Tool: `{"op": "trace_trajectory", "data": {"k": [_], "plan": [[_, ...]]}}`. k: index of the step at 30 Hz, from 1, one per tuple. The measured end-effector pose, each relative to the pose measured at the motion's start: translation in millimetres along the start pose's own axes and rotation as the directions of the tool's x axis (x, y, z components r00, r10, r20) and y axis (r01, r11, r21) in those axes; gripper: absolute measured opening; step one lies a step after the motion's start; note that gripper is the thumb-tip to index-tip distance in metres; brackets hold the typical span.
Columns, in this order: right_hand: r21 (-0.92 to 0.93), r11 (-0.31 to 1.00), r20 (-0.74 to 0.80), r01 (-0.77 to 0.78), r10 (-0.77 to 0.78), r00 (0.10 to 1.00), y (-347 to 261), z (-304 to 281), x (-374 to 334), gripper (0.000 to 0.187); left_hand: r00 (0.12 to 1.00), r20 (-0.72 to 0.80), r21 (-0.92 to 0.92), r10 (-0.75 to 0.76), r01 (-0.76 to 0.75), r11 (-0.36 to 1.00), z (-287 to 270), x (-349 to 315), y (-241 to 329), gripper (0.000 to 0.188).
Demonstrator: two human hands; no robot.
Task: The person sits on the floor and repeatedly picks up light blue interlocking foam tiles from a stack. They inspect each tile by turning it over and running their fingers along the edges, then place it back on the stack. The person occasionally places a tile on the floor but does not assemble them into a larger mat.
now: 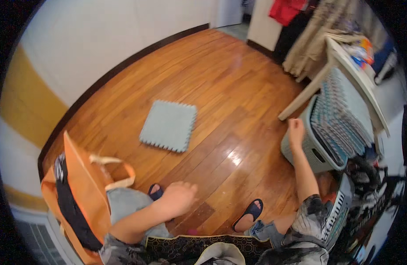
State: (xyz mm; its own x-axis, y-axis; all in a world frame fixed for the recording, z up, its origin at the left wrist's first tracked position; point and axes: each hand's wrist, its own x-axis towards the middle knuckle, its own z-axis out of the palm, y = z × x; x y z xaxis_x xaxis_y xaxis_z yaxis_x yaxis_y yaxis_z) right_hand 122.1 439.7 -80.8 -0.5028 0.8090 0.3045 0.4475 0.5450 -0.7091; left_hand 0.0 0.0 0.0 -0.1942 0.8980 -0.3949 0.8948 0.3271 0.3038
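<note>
Hanging bent, your left hand (180, 197) is near the orange bag (86, 185). Your right hand (296, 129) is by the basket (298, 152), where packed mats (344, 117) stand, maybe saving room. I can't see whether either grip is closed. One loose mat (169, 126) lies flat on the floor (225, 128).

The left hand (180, 196) is partly hiding a sandal (155, 191); beside the right hand (296, 129), a basket (310, 142) is partly covering mats (340, 115).
</note>
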Motion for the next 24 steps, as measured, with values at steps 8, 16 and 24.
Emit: {"op": "trace_trajectory", "data": {"k": [8,16,24], "plan": [[0.151,0.976,0.717,-0.156,0.000,0.697,8,358,-106,0.028,0.958,-0.259,0.158,0.123,-0.083,0.984,-23,-32,-12,0.039],[0.164,0.417,0.672,-0.894,0.616,0.411,-61,494,-170,0.026,0.905,-0.415,0.058,-0.093,0.128,0.990,-51,-50,-32,0.039],[0.525,0.480,0.672,-0.702,0.272,0.689,-119,410,-115,0.019,0.964,-0.253,0.091,-0.085,0.111,0.990,-59,-48,-42,0.052]]}}
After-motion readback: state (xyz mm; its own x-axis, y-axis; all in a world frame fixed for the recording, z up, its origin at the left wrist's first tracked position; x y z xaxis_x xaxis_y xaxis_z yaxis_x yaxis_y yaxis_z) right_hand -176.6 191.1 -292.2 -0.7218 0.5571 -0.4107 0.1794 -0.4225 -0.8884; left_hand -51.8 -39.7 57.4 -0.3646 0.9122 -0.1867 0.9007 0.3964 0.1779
